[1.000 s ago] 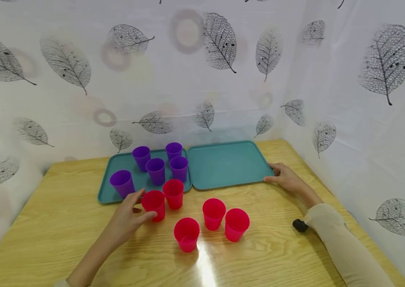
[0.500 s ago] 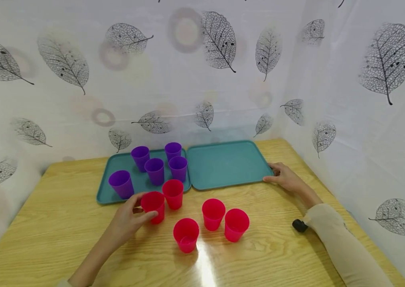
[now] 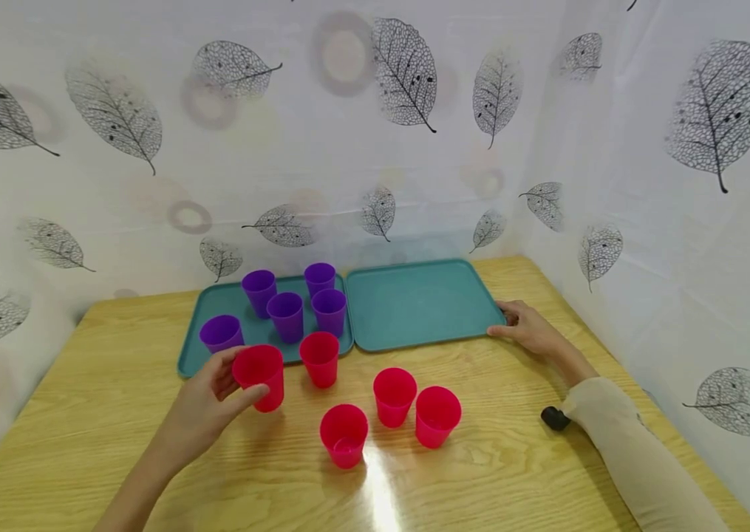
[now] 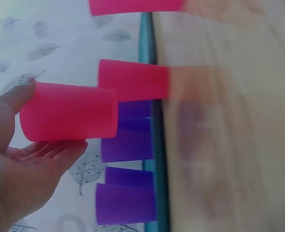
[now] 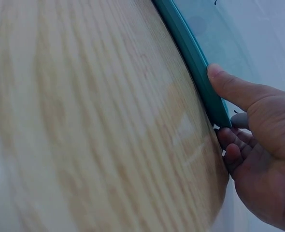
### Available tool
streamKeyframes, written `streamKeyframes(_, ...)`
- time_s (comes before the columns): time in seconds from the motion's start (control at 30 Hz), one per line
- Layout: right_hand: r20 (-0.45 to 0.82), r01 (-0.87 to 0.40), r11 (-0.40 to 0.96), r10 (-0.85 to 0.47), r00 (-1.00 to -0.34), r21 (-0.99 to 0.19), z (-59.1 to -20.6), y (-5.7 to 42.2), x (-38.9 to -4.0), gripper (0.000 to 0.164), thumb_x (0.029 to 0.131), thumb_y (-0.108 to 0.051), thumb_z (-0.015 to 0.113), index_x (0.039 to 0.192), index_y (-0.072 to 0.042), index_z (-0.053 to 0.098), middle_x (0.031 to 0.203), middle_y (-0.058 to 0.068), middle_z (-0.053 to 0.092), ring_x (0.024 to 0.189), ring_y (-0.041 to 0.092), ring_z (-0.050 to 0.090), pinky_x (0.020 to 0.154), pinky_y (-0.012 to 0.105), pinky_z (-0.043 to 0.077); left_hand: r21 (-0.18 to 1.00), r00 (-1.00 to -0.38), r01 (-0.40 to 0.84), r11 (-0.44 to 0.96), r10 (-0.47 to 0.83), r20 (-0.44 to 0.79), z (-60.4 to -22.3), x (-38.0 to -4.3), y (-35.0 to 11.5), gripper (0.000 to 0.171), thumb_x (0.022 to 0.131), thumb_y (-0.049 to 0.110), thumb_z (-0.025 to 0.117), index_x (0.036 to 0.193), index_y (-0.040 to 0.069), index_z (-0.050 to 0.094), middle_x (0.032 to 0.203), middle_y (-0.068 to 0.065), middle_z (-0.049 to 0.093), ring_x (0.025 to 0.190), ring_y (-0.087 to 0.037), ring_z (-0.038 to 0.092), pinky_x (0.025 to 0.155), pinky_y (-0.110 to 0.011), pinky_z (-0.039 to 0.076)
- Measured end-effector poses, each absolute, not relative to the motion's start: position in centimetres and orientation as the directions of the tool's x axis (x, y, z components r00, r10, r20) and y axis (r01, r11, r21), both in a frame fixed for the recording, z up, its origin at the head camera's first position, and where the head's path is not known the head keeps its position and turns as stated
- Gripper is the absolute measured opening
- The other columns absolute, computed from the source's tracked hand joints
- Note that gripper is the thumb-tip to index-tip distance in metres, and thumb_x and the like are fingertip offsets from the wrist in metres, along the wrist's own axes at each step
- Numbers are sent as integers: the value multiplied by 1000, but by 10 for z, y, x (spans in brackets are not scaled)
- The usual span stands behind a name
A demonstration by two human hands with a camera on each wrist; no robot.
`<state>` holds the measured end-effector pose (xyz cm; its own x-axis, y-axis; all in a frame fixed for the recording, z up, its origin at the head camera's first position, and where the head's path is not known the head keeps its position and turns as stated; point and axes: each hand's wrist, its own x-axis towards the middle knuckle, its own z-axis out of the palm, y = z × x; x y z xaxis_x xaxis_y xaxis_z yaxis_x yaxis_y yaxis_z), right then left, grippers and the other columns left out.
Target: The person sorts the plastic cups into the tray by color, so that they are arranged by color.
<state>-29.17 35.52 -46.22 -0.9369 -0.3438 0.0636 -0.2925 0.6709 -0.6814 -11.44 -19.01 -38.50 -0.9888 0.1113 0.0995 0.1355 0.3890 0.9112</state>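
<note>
My left hand (image 3: pixel 191 414) holds a red plastic cup (image 3: pixel 271 384) between thumb and fingers, its mouth up. In the left wrist view that cup (image 4: pixel 70 112) is raised clear of the wooden table. Just right of it, another red cup (image 3: pixel 321 363) stands at the front edge of the left teal tray (image 3: pixel 191 347). At the near right corner of the right teal tray (image 3: pixel 424 307), my right hand (image 3: pixel 529 329) grips the rim. The right wrist view has the thumb (image 5: pixel 224 79) on the tray's edge and the other fingers curled at its corner.
Several purple cups (image 3: pixel 286 319) stand upright on the left tray. Three more red cups (image 3: pixel 344 440) are grouped on the table nearer the front. A small black object (image 3: pixel 555 418) shows at the right sleeve (image 3: pixel 634 451). Leaf-printed sheets (image 3: pixel 375 148) enclose the back and sides.
My left hand has lifted its red cup and carried it left, so that it now overlaps the nearest purple cup's lower part in the head view. The right hand has stayed at the tray corner.
</note>
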Motion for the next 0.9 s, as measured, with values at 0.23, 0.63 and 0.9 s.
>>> streamKeyframes(0.23, 59, -286, 669, -341, -938, -686, -461, 353, -292, 74, 97, -18, 75, 152, 14, 37, 132, 33, 52, 103, 32, 47, 84, 39, 40, 914, -973, 218, 341, 149, 176, -351, -121, -191, 64, 96, 10, 75, 148, -6, 41, 132, -23, 61, 105, -3, 66, 86, -20, 57)
streamKeyframes(0.63, 55, -285, 682, -338, -939, -674, -462, 355, -292, 76, 98, -22, 74, 153, 14, 35, 125, 31, 52, 96, 30, 45, 78, 35, 39, 906, -980, 188, 378, 135, 146, -297, -158, -163, 77, 97, 31, 75, 155, 0, 35, 138, -17, 60, 124, -32, 62, 87, -17, 55)
streamKeyframes(0.9, 64, -287, 681, -334, -941, -674, -462, 355, -292, 75, 97, -20, 75, 152, 14, 36, 122, 29, 54, 101, 32, 46, 80, 36, 38, 897, -976, 199, 394, 165, 144, -280, -191, -133, 75, 97, 31, 75, 154, 2, 36, 134, -12, 63, 122, -28, 63, 96, -36, 56)
